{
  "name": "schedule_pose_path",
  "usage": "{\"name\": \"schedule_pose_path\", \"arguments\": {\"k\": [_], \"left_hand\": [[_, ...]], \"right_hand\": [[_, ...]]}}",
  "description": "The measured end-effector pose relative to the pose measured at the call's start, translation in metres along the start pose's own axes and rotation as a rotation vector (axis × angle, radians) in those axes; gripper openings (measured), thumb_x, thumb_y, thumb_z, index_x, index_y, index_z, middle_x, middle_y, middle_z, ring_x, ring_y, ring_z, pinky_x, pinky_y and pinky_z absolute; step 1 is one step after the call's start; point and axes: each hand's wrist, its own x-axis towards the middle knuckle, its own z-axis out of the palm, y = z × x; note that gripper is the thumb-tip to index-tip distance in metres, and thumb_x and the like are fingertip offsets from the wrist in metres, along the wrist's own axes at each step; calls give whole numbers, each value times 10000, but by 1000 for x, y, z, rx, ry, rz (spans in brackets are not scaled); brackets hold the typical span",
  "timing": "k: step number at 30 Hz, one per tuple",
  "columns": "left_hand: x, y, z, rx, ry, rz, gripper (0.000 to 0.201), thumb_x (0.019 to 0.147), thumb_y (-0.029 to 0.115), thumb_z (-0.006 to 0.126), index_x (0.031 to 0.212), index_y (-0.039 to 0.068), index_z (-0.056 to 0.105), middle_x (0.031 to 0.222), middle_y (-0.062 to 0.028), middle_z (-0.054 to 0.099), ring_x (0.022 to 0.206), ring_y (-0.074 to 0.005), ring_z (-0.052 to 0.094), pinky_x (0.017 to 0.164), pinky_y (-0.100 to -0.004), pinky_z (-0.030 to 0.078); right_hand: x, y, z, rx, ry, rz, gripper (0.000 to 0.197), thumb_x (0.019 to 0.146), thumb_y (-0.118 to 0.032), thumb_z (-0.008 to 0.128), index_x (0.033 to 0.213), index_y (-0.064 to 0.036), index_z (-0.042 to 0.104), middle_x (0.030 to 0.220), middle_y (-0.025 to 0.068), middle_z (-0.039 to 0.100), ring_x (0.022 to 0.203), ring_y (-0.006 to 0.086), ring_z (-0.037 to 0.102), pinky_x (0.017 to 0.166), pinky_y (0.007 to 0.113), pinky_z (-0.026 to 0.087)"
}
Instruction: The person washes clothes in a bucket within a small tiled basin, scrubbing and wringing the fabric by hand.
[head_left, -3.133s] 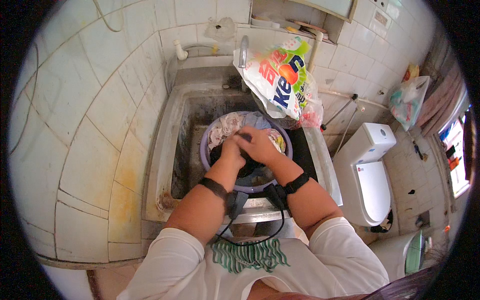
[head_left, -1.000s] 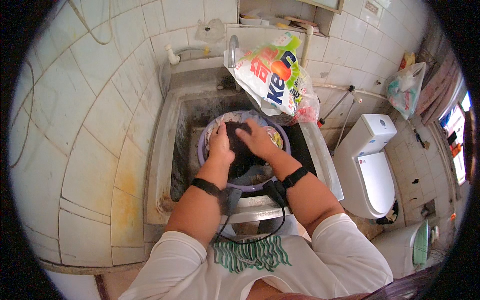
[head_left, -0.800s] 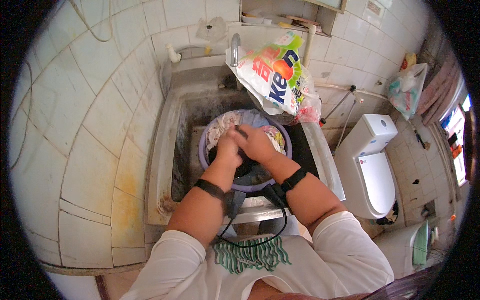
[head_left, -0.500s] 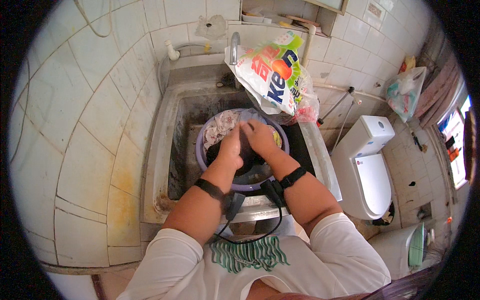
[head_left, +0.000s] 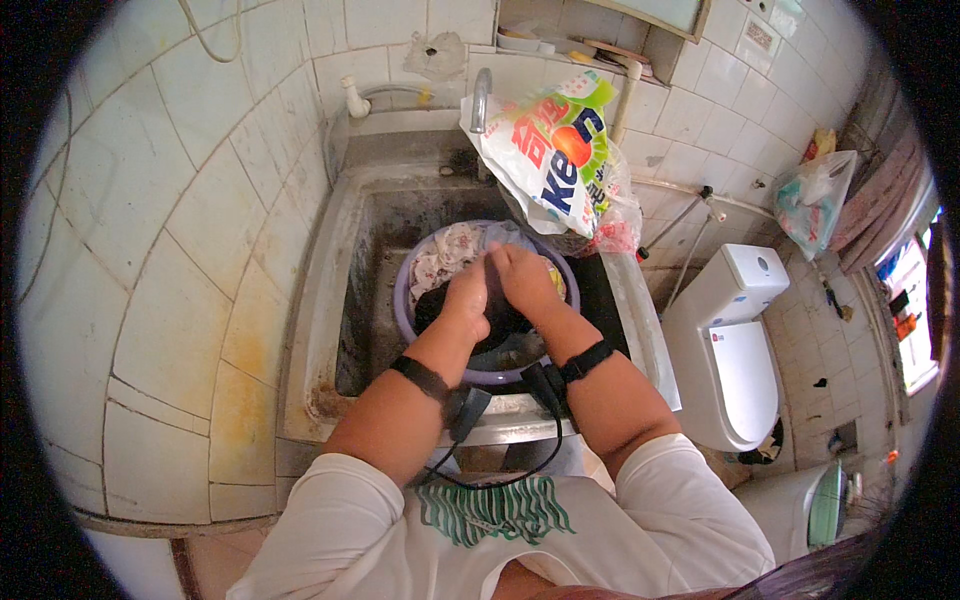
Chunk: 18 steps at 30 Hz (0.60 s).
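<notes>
A round purple basin (head_left: pixel 405 322) stands inside the sink, holding wet laundry. Over it, my left hand (head_left: pixel 466 297) and my right hand (head_left: pixel 526 278) are pressed close together, both closed on a dark cloth (head_left: pixel 505 315). The cloth hangs between my palms into the basin; what garment it is, I cannot tell. Left of my hands lies a pale flower-patterned cloth (head_left: pixel 440 258), and a greyish cloth (head_left: pixel 503 234) shows just beyond my fingertips. A bit of yellow cloth (head_left: pixel 556 280) peeks out by my right hand.
The grimy stone sink (head_left: pixel 310 330) surrounds the basin. A curved metal tap (head_left: pixel 482 100) rises at its back, beside a large white and green detergent bag (head_left: pixel 560 150) on the right rim. Further right stands a white toilet (head_left: pixel 742 370). A tiled wall (head_left: pixel 190 290) bounds the left.
My hands have drawn slightly closer together around the dark cloth, which stays in their grip. The whole view has shifted a little.
</notes>
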Motion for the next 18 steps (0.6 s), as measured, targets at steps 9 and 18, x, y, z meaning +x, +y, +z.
{"name": "schedule_pose_path", "arguments": {"k": [9,18], "left_hand": [[1,-3,2,52,-55,41,407,913,406,424,1143,90,537,1121,-111,584,978,-268,576,806,-411,479],[1,5,-8,9,75,130,431,904,421,449,1148,75,528,1230,-131,508,1122,-272,467,940,-428,373]], "right_hand": [[-1,11,3,-204,21,-339,409,936,-324,389,851,32,572,901,271,589,819,448,558,735,511,425],[-12,-30,-10,131,-90,-103,412,919,-360,426,829,10,583,806,258,594,790,448,556,721,498,430]]}}
